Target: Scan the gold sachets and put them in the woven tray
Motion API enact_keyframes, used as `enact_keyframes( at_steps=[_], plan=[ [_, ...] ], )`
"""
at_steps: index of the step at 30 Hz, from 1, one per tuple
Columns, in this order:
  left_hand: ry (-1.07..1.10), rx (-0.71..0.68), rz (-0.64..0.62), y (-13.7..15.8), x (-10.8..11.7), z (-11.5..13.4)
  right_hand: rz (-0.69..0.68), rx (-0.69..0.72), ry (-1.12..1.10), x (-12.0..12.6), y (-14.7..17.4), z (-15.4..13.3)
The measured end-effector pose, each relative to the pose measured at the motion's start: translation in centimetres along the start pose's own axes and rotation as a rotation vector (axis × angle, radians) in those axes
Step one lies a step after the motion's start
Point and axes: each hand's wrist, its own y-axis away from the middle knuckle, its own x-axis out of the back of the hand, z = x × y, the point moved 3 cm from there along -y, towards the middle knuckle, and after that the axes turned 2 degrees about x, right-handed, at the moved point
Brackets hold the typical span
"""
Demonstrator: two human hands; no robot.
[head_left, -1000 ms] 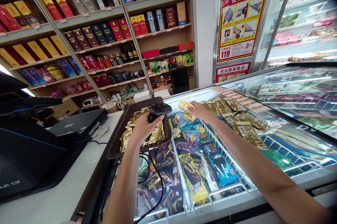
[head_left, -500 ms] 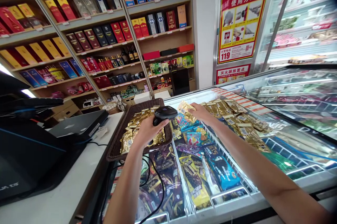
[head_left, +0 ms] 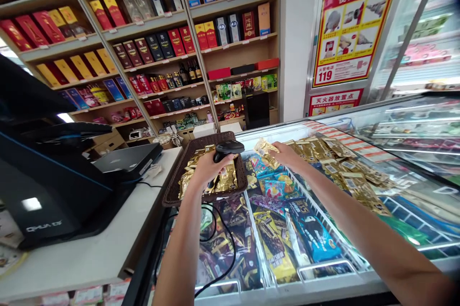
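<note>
My left hand [head_left: 208, 169] is closed around the handle of a black barcode scanner [head_left: 229, 147], whose head points right. Beneath it sits a brown woven basket [head_left: 171, 190] with several gold foil packets [head_left: 227, 177] inside. In my right hand [head_left: 286, 155] is another gold foil packet [head_left: 265, 147], pinched by its right end just right of the scanner's head. The two do not touch. More gold packets [head_left: 354, 183] lie spread on the freezer's glass to the right of my right hand. The scanner's black cable [head_left: 233, 253] loops down below the basket.
A chest freezer [head_left: 287, 291] holds wire baskets of wrapped ice creams [head_left: 275, 243]. On the left, a white counter [head_left: 89, 258] carries a black checkout machine [head_left: 46, 181]. Shelves of boxed goods [head_left: 154, 47] line the back wall, beside a red fire-hydrant poster [head_left: 354, 23].
The view has swung left, so everything sits further right in the picture. Both hands keep their hold on the scanner and the gold packet, with little other movement.
</note>
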Motion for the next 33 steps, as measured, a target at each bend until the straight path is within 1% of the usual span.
enact_keyframes(
  at_steps=[2,4,6,8,10,12,13,15,17,20,24,26,27,28,30,33],
  plan=[
    [0.038,0.033,0.082,0.2,2.1,-0.5,-0.056,0.019,-0.11,-0.5,0.4,-0.6],
    [0.084,0.062,0.19,0.5,4.4,-1.2,-0.149,0.048,-0.228,-1.6,0.6,-1.9],
    [0.097,0.084,0.304,1.0,6.4,-1.7,-0.231,0.059,-0.282,-3.1,0.2,-3.9],
    [0.104,0.096,0.375,1.4,7.7,-2.1,-0.285,0.048,-0.279,-5.3,-0.7,-6.3],
    [0.12,0.1,0.387,1.7,8.2,-2.3,-0.333,0.034,-0.283,-7.7,-2.1,-9.0],
    [0.127,0.088,0.367,1.9,8.2,-2.2,-0.357,0.072,-0.334,-10.0,-3.5,-11.2],
    [0.122,0.078,0.355,1.9,8.1,-2.2,-0.343,0.124,-0.333,-10.8,-4.2,-12.0],
    [0.108,0.056,0.337,1.9,7.7,-1.9,-0.279,0.168,-0.295,-11.4,-5.4,-12.3],
    [0.114,0.046,0.328,1.9,7.2,-1.6,-0.177,0.172,-0.191,-10.7,-6.2,-11.0],
    [0.155,0.055,0.316,1.6,6.5,-0.9,-0.035,0.102,-0.003,-7.5,-6.4,-6.4],
    [0.137,0.051,0.293,1.1,5.4,-0.2,0.097,-0.1,0.175,-2.2,-4.4,1.7],
    [0.103,0.034,0.276,0.8,4.9,0.1,0.201,-0.198,0.267,-0.3,-3.1,5.2],
    [0.093,0.026,0.265,0.8,4.6,0.2,0.275,-0.257,0.376,0.3,-2.5,6.6],
    [0.086,0.022,0.253,0.7,4.3,0.2,0.326,-0.286,0.445,0.7,-2.1,7.7],
    [0.074,0.019,0.225,0.5,3.7,0.2,0.359,-0.297,0.517,0.6,-1.8,9.1],
    [0.045,0.009,0.153,0.2,2.7,0.0,0.328,-0.28,0.497,-0.1,-2.0,9.4]
  ],
)
